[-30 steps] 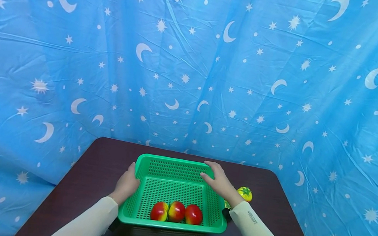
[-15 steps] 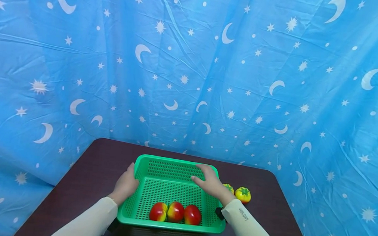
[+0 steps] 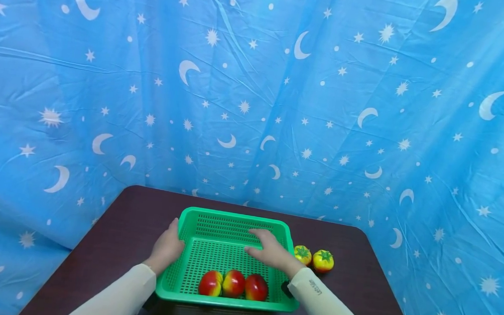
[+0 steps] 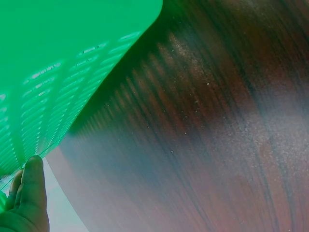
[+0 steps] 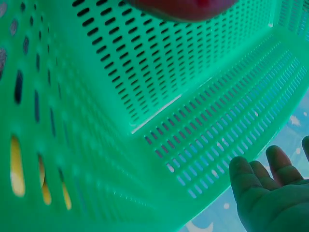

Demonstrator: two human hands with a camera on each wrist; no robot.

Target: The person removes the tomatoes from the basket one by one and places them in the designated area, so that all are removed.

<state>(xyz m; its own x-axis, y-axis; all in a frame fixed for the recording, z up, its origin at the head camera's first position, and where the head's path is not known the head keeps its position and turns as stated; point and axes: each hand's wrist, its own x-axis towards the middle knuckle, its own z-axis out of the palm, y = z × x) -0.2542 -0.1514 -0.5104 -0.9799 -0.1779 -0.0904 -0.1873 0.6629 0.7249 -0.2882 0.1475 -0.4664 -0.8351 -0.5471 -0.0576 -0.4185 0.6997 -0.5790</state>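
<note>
A green plastic basket (image 3: 226, 250) with slotted walls sits on the dark table. Inside, along its near side, lie three red-and-yellow fruits (image 3: 234, 283); the lower edge of a red one (image 5: 186, 8) shows at the top of the right wrist view. My left hand (image 3: 167, 247) rests against the left side of the basket, its straight fingers (image 4: 34, 181) along the outer wall. Over the basket's right half hovers my right hand (image 3: 270, 251), empty, with fingers spread and the thumb apart. In the right wrist view its fingertips overlap the far rim.
Two yellow fruits with green leafy tops stand right of the basket, one close to its wall (image 3: 302, 254) and one farther right (image 3: 323, 261). The dark brown table (image 3: 357, 297) has rounded far corners. A blue curtain (image 3: 257, 103) with moons and stars hangs behind and around it.
My right hand has moved left and slightly nearer from the basket's right rim to over its inside, uncovering the yellow fruits. The left hand, basket and red fruits stay put.
</note>
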